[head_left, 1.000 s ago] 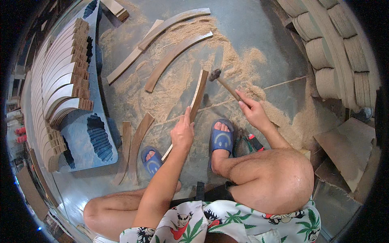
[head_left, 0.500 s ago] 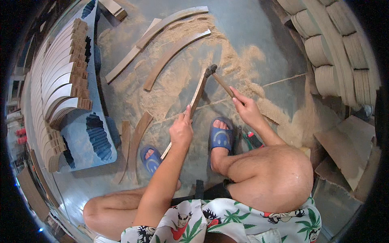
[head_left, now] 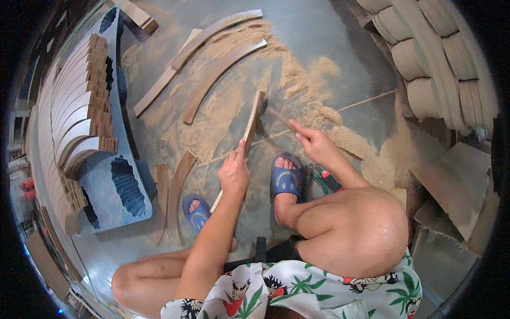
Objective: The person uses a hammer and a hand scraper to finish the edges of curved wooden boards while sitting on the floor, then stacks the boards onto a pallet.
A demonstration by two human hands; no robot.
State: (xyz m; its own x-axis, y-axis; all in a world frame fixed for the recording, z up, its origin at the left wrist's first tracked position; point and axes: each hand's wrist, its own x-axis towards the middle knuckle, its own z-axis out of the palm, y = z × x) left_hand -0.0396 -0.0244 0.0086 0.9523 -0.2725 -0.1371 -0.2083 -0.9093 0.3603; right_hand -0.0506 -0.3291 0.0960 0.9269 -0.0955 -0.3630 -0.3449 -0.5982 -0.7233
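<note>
My left hand (head_left: 234, 171) is closed round a narrow, curved wooden strip (head_left: 252, 119) that slants up and away from me between my feet. My right hand (head_left: 314, 143) grips the wooden handle of a hammer (head_left: 280, 117). The dark, blurred hammer head sits at the right side of the strip, a little below its far end. Whether the head touches the wood I cannot tell. The strip's near end passes behind my left forearm.
More curved wooden strips (head_left: 223, 73) lie on the dusty floor ahead. To the left, a blue board (head_left: 106, 199) carries a row of stacked curved pieces (head_left: 79, 114). Bundled curved stacks (head_left: 411, 58) and cardboard (head_left: 451, 181) stand at right. A red-and-black tool (head_left: 331, 182) lies by my right foot.
The hammer head has dropped from the strip's far tip to its right side, nearer me. My right hand has shifted slightly left and down. The left hand keeps its hold.
</note>
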